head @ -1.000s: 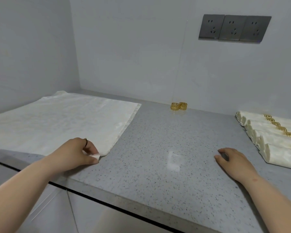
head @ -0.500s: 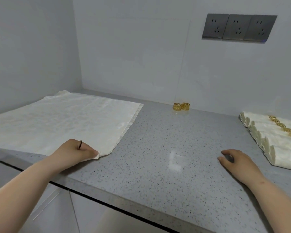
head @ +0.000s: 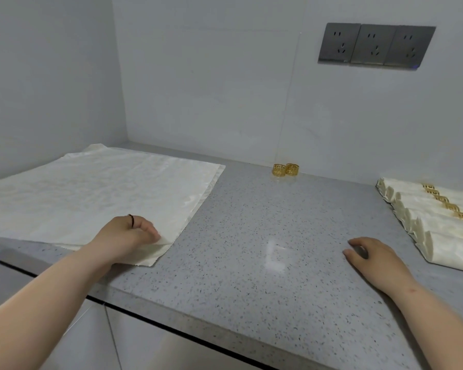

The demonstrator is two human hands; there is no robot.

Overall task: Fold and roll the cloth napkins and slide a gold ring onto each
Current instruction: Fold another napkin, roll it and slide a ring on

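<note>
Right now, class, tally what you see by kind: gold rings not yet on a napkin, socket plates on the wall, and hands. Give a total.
Loose gold rings: 2
Socket plates: 3
Hands: 2, the left hand pinching the flat napkin by its corner, the right hand resting on the counter
Total: 7

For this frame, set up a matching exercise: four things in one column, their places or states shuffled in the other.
1 left hand
2 right hand
3 loose gold rings
4 rolled napkins

A in a row at the right end of the counter
B pinches a corner of the flat napkin
C rests on bare counter
D stand near the back wall

Pairs: 1-B, 2-C, 3-D, 4-A
</note>
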